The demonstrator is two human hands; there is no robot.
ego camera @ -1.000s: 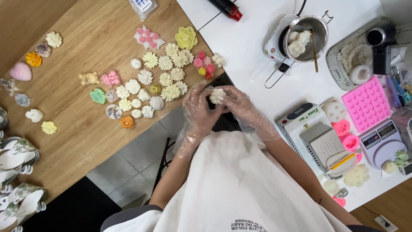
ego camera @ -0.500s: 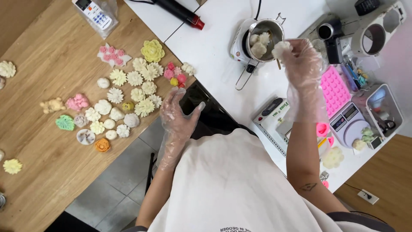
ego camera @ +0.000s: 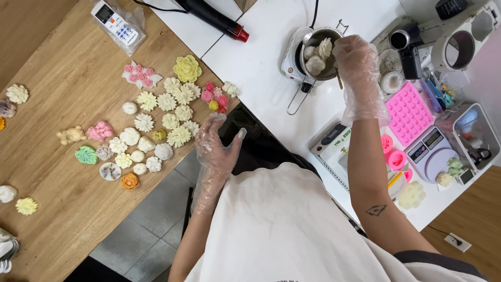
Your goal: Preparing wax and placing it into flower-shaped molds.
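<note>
— Where do we have the white flower pieces (ego camera: 317,56)?
— In the metal pot (ego camera: 334,32) on the white desk (ego camera: 261,52), heaped, long axis unclear. Our right hand (ego camera: 356,56) curls shut at its rim; our left hand (ego camera: 216,146) hangs spread, holding nothing.

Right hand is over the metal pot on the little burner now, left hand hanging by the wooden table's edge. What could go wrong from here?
1. The right hand sits at the rim of the metal pot on its burner; the thin plastic glove could touch hot metal.
2. The pot's long handle juts toward the table edge, so a forearm could snag it.
3. The left hand hovers close to the flower pieces near the wooden table's edge and could knock one off.
</note>
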